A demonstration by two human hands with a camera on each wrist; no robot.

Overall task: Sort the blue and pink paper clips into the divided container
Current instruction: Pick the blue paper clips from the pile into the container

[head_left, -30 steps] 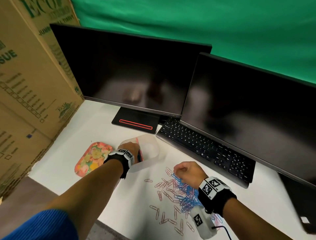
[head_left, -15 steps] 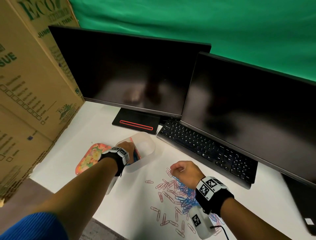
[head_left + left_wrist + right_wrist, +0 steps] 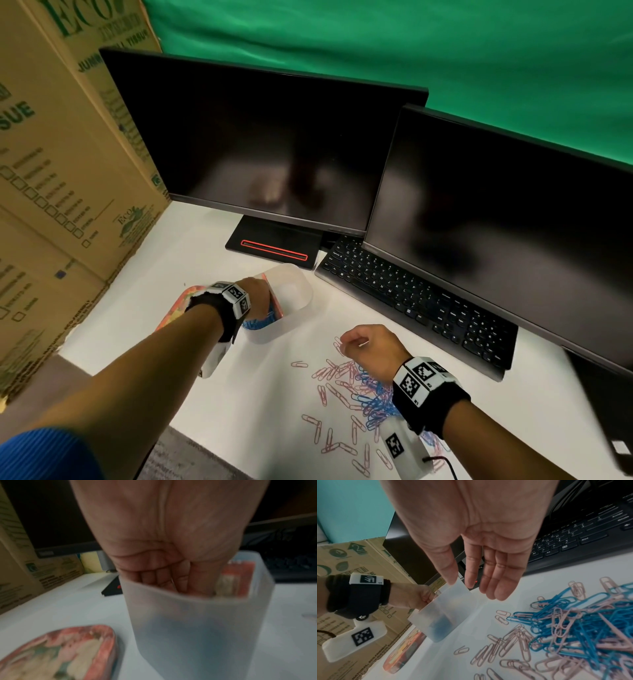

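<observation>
My left hand point(image 3: 255, 294) grips the near wall of the translucent divided container point(image 3: 301, 308), with its fingers point(image 3: 154, 577) inside the rim. Blue clips point(image 3: 260, 322) lie in the near compartment beside a pink-orange divider point(image 3: 238, 580). In the right wrist view the container point(image 3: 447, 609) looks tilted, held by the left hand point(image 3: 416, 597). My right hand point(image 3: 363, 342) hovers over the mixed pile of blue and pink paper clips point(image 3: 370, 397). Seen from the wrist, the right hand point(image 3: 471, 586) is empty, its fingers relaxed, above the pile point(image 3: 573, 628).
A flowered tin point(image 3: 60, 653) lies left of the container. A black keyboard point(image 3: 411, 301) and two dark monitors point(image 3: 260, 144) stand behind. Cardboard boxes point(image 3: 51, 171) wall the left side. Loose pink clips point(image 3: 329, 442) reach the table's front edge.
My left hand has shifted a little with the container, and blue clips now show in its near compartment. The right hand stays over the pile, barely moved.
</observation>
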